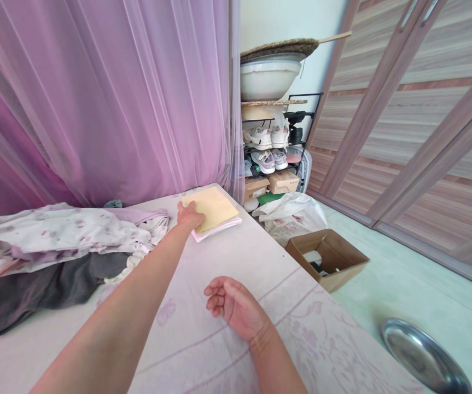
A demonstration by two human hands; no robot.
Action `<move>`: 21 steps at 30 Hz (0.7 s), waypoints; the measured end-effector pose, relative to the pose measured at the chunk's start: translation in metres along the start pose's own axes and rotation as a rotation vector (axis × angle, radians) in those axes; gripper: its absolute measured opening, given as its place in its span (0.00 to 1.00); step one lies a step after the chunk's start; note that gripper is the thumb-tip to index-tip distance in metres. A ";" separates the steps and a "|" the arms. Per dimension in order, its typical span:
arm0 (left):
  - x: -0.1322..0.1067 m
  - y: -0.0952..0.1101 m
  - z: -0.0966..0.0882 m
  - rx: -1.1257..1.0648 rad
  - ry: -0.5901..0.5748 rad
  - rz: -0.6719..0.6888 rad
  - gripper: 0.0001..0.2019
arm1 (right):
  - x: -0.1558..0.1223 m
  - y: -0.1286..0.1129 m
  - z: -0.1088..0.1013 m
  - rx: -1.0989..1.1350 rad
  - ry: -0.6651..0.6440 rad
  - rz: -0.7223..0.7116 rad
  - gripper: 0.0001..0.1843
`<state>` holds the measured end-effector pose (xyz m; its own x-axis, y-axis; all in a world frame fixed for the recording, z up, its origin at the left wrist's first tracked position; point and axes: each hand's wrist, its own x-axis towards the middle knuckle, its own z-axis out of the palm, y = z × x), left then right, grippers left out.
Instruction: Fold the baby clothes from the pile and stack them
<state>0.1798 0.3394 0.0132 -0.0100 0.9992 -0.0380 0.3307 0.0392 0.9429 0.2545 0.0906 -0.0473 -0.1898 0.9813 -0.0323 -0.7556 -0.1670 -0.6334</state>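
My left hand (pixel 190 215) reaches far across the bed and lies on the left edge of a yellow paper-like sheet or cover (pixel 216 204). Its visible fingers are spread and partly bent, and the underside of the hand is hidden. White sheets or a notebook with a pinkish edge (pixel 219 229) show beneath the yellow piece. Closer to me, my right hand (pixel 236 307) rests on the patterned bedsheet (pixel 178 339), palm turned sideways. Its fingers curl loosely with nothing in them.
A heap of clothes (pixel 67 235) lies left, below a purple curtain (pixel 137 98). Beyond the bed's right edge are a cardboard box (pixel 342 251), a plastic bag (pixel 297 210), a metal basin (pixel 424 350) and a shoe rack (pixel 312 123). A wooden wardrobe (pixel 416 126) stands right.
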 end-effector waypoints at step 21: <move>-0.076 -0.046 -0.021 0.368 -0.143 0.626 0.20 | 0.003 0.003 -0.005 0.014 0.040 -0.003 0.18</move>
<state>0.1454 0.2618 -0.0206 0.3991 0.8231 0.4040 0.5292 -0.5666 0.6316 0.2547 0.0934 -0.0527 -0.1626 0.9848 -0.0612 -0.7650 -0.1649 -0.6225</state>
